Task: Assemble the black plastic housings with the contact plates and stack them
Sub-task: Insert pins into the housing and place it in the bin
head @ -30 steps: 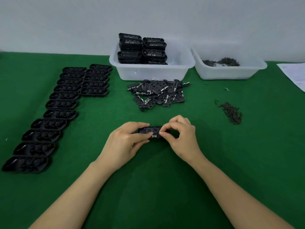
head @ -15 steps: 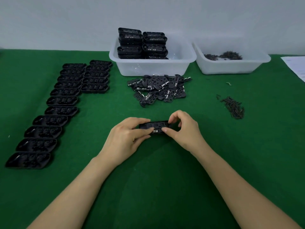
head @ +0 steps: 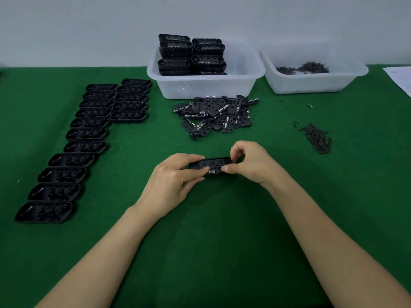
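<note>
- The black housing [head: 211,166] lies at the middle of the green table [head: 222,252], straight toward the person from the pile of contact plates [head: 214,114], with a contact plate seated in its open top.
- The left hand [head: 171,185] grips the housing's left end, thumb on the near edge and fingers curled along the far edge.
- The right hand [head: 249,165] pinches the right end, thumb pressed on the near edge beside a small metal tab, fingers bent over the far rim.
- Left of the pile, empty housings [head: 86,134] lie open side up in a long row running toward the person, with a shorter second row [head: 131,101] beside its far end.
- Just behind the pile stands a clear bin [head: 206,85] holding stacked assembled housings [head: 191,54] against its left wall.
- Right of that bin is a second clear bin [head: 311,83] with small dark parts inside; a loose heap of small dark parts [head: 318,140] lies on the table to the right of the pile.
- A white sheet of paper [head: 400,78] shows at the far right edge; its faint print is too small to read.
- No brand or label is legible on any part.
</note>
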Tool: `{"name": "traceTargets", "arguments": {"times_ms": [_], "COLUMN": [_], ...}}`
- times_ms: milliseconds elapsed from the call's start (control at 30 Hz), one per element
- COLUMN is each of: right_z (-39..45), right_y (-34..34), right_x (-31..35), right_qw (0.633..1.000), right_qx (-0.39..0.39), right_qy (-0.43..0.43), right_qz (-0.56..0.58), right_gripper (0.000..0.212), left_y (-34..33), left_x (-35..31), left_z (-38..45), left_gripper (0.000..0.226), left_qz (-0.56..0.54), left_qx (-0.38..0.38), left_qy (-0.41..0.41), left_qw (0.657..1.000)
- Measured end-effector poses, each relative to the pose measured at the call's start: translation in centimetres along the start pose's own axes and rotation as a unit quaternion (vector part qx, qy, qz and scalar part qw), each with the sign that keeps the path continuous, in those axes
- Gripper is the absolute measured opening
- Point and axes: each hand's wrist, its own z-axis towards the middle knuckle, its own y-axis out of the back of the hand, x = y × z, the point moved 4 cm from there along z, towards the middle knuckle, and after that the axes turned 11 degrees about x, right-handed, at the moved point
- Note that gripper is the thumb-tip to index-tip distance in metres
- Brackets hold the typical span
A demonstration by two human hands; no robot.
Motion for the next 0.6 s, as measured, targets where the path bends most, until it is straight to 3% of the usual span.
{"name": "traceTargets", "arguments": {"times_ms": [333,600], "right_z": [0.11,-0.05], "right_y": [0.26,-0.11], "right_x": [-0.03,-0.02], "right_qw": [1.0,1.0], "right_qx": [0.019,-0.015], "right_qy": [0.01,0.011], "right_qz": [0.0,-0.007], "right_gripper": [0.028,0.029], "left_y": [-0.1,-0.27], "left_x": [0.09,0.04], "left_z": [0.04,-0.04], "left_gripper": [0.019,0.018], "left_qz": [-0.004,0.018], "left_qx": [-0.004,-0.013], "left_qy": [-0.004,-0.007], "left_qw": [1.0,1.0]}}
